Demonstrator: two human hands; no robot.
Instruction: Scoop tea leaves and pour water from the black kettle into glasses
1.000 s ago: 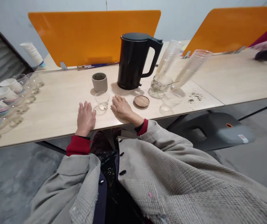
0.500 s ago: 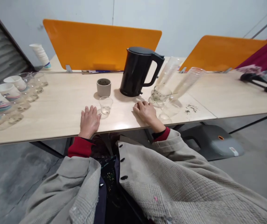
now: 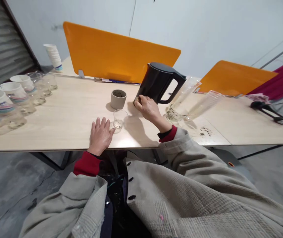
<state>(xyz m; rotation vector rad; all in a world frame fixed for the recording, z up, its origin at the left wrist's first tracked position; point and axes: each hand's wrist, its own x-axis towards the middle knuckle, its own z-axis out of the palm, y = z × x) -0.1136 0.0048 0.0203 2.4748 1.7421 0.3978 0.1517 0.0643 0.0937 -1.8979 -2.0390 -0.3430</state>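
Observation:
My left hand (image 3: 101,135) lies flat on the table with its fingers spread. Its thumb is right beside a clear plastic cup (image 3: 120,119) that has a little liquid and dark bits at the bottom. My right hand (image 3: 148,108) is lifted above the table in front of the black electric kettle (image 3: 153,81), fingers curled in and pressed together; what is between them, if anything, I cannot make out. Left of the kettle stands a grey cup (image 3: 118,100) with dark leaves inside. A glass strainer-like bowl (image 3: 173,113) sits right of my right wrist, partly hidden.
White paper cups (image 3: 12,91) and clear cups (image 3: 38,96) line the table's left side; a paper-cup stack (image 3: 53,57) stands behind. Stacked clear cups (image 3: 207,104) lie at right near scattered dark leaves (image 3: 205,131). Orange dividers (image 3: 121,54) edge the back. A black item (image 3: 271,112) lies far right.
My right hand has risen from the tabletop and moved left, in front of the kettle's base. My left hand still rests by the clear cup. The view has tilted.

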